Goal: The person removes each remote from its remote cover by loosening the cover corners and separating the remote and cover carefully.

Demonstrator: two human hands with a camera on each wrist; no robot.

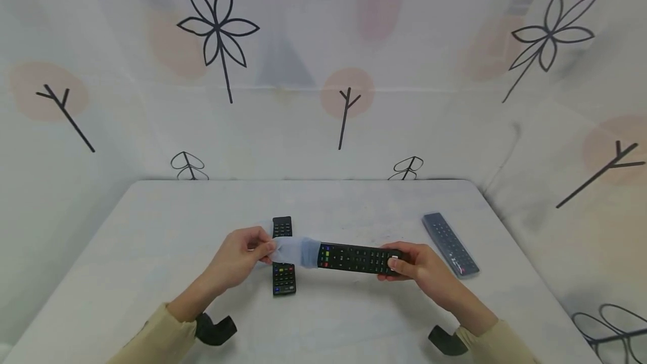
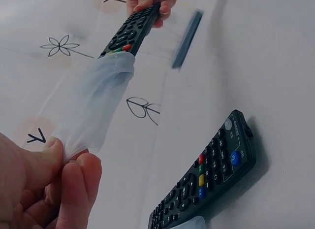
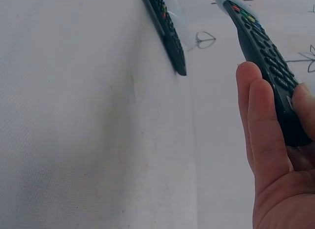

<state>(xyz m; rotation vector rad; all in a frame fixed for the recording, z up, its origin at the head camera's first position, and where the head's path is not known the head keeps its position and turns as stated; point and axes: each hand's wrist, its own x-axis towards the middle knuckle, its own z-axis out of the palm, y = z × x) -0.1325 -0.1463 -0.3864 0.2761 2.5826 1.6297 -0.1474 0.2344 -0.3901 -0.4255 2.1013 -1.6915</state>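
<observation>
A black remote control (image 1: 354, 258) is held level above the table, its left end inside a translucent plastic sleeve (image 1: 298, 251). At the remote's bare right end, my right hand (image 1: 417, 265) grips it between thumb and fingers. My left hand (image 1: 242, 254) pinches the far end of the sleeve; in the left wrist view the sleeve (image 2: 96, 106) is bunched and stretched toward the thumb and fingers. Below the sleeve a second black remote (image 1: 284, 282) lies on the table, partly hidden by it. Its coloured buttons show in the left wrist view.
A third remote (image 1: 451, 245), bluish and seemingly covered, lies at the right of the white table (image 1: 192, 206). Behind the table hangs a pale cloth (image 1: 283, 128) with leaf and twig drawings. Black bands (image 1: 214, 330) stick out at the wrists.
</observation>
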